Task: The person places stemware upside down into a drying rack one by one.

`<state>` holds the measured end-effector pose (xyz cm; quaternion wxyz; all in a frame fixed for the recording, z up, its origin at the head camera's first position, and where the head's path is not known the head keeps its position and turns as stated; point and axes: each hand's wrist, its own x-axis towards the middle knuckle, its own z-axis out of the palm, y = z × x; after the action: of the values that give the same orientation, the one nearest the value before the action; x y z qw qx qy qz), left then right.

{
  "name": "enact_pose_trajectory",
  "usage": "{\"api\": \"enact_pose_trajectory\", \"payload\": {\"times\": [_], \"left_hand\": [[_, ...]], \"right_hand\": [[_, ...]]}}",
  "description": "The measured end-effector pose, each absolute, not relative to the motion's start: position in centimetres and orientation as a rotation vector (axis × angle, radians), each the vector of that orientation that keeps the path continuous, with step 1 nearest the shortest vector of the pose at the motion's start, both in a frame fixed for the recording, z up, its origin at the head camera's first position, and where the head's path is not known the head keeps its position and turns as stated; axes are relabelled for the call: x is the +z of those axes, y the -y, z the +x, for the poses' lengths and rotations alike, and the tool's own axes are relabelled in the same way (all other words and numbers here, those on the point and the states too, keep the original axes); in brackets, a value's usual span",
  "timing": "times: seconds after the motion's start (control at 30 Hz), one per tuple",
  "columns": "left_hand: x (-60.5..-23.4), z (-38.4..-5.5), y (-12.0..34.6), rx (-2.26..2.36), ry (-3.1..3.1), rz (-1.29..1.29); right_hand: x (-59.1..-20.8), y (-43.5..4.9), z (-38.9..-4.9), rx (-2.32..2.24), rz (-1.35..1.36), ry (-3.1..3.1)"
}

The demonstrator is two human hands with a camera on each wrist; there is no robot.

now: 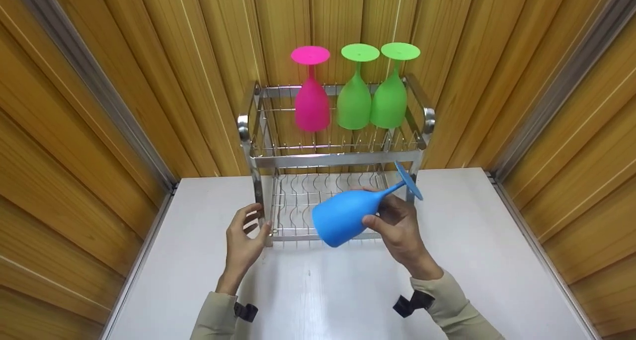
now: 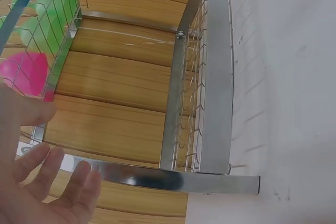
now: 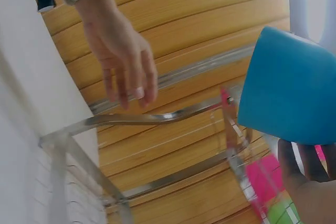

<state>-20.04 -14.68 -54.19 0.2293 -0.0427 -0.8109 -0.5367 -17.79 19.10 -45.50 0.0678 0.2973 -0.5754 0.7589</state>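
My right hand (image 1: 403, 234) grips a blue plastic goblet (image 1: 348, 213) by its bowl. The goblet tilts, its mouth toward the lower left and its round foot toward the upper right, in front of a two-tier metal dish rack (image 1: 338, 158). My left hand (image 1: 244, 243), its fingers loosely bent and holding nothing, is beside the rack's left front post; the right wrist view shows a small gap between them. On the upper tier, a pink goblet (image 1: 312, 106) and two green goblets, one in the middle (image 1: 354, 106) and one at the right (image 1: 390, 104), stand upside down.
The rack stands on a white table (image 1: 308, 290) against a wood-panelled back wall (image 1: 213, 81). More panelled walls rise at left and right, with metal strips along their edges. The lower tier (image 1: 298, 201) has wavy wire dividers.
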Motion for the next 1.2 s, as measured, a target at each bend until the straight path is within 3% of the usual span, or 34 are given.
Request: {"api": "enact_pose_trajectory", "payload": {"times": [0.53, 1.2], "left_hand": [[-56.1, -22.8, 14.9, -1.537, 2.350, 0.061], [-57.5, -23.8, 15.7, -1.555, 2.390, -0.006]], "right_hand": [[-33.8, -18.5, -22.2, 1.945, 1.043, 1.908], [-25.3, -11.1, -29.8, 1.643, 1.021, 2.236]]}}
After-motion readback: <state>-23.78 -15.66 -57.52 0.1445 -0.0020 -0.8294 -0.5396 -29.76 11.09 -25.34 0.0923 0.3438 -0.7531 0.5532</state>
